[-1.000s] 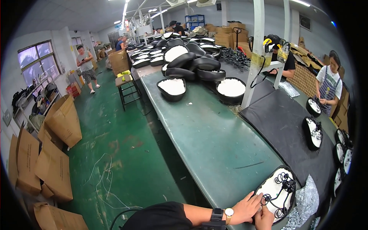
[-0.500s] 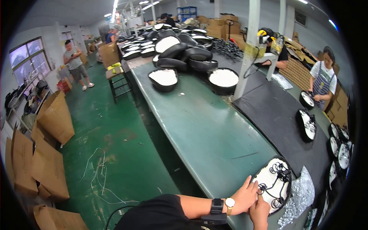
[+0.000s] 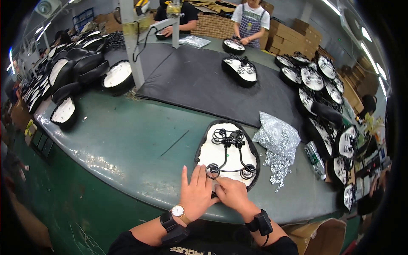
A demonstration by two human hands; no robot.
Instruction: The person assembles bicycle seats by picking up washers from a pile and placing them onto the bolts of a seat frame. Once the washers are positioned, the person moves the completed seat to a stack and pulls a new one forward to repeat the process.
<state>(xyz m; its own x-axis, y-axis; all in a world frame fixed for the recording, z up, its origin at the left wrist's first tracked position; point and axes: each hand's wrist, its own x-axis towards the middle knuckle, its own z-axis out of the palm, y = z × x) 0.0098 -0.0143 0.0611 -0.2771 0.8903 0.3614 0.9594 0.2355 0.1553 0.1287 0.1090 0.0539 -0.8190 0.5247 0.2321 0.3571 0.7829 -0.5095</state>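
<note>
A black saddle-shaped shell with a white underside point(image 3: 227, 158) lies upside down on the green bench in front of me. A black wire frame with coiled springs point(image 3: 229, 149) rests on it. My left hand point(image 3: 196, 193) lies flat with fingers spread at the shell's near edge, touching a spring coil. My right hand point(image 3: 230, 193) presses its curled fingers on the same near edge, right beside the left. Whether it pinches a small part is hidden.
A clear bag of silvery washers point(image 3: 278, 138) lies spilled to the right of the shell. A black mat point(image 3: 199, 85) carries more shells. Stacked shells point(image 3: 72, 72) fill the far left, more crowd the right point(image 3: 327, 89). Two people point(image 3: 250, 17) work across the bench.
The view has swung right, so the bench now lies straight ahead. Both hands stay at the shell's near edge, now closer together.
</note>
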